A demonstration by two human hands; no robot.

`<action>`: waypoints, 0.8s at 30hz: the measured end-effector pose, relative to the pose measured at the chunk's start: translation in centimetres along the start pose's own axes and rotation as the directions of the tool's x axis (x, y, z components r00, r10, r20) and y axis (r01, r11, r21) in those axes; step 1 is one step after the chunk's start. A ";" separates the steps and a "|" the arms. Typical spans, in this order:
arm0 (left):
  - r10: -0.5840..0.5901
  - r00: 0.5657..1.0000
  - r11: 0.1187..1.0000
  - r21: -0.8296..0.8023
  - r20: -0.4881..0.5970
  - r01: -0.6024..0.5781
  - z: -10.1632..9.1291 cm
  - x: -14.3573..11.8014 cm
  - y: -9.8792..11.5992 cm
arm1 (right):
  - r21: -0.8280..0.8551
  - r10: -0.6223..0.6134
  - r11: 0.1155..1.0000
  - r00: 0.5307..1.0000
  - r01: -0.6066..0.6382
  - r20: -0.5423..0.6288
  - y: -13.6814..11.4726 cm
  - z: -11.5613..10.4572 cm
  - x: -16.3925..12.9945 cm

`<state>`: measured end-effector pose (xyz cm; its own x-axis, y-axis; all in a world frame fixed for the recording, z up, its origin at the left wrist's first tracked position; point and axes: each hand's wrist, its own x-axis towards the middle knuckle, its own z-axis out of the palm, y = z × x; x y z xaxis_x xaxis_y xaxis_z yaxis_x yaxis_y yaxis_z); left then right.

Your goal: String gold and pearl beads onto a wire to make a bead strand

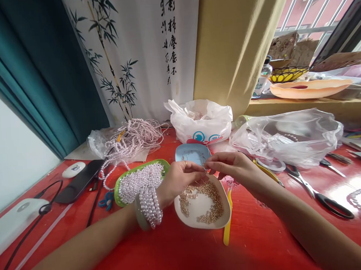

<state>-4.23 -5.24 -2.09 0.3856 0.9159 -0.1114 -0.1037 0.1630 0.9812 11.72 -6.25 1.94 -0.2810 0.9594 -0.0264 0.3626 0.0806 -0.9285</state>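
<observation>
Above the far rim of a white dish (185, 217), my left hand (182, 175) and my right hand (226, 163) meet with fingertips close together. Both are closed in a pinch; what lies between the fingers is too small to make out. Small gold beads (212, 197) are spread inside the dish. Just behind my fingers sits a blue dish (187, 148) with tiny thin pieces in it. A green tray (120, 198) of pale pink pearl beads (137, 179) stands left of my left hand. Pearl strands (151, 207) and a pale bangle (140, 213) circle my left wrist.
Pearl strings (138, 133) lie heaped at the back left. A white plastic bag (201, 122) and a clear bag (289, 137) stand behind. Scissors (316, 194), yellow-handled pliers (267, 171) and a yellow stick (228, 225) lie rightward. A black power bank-like slab (78, 184) lies left.
</observation>
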 end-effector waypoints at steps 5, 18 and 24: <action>0.037 0.999 0.992 0.120 -0.010 -0.036 -0.2 0.1 -0.1 | -0.049 0.039 0.998 0.997 -0.043 -0.068 -0.2 -0.1 0.0; 0.264 0.964 0.934 0.254 -0.018 -0.251 -0.1 -0.3 0.0 | -0.014 0.026 1.000 1.000 -0.026 0.006 2.3 1.1 0.9; 0.278 0.955 0.947 0.197 -0.101 -0.255 -0.3 -0.4 0.2 | 0.136 0.090 0.987 0.996 -0.086 -0.019 1.9 1.1 0.8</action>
<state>-4.68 -5.47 -1.88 0.2470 0.9573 0.1502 -0.0158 -0.1510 0.9884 11.19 -5.63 -0.30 -0.2304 0.9677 -0.1027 0.2613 -0.0401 -0.9644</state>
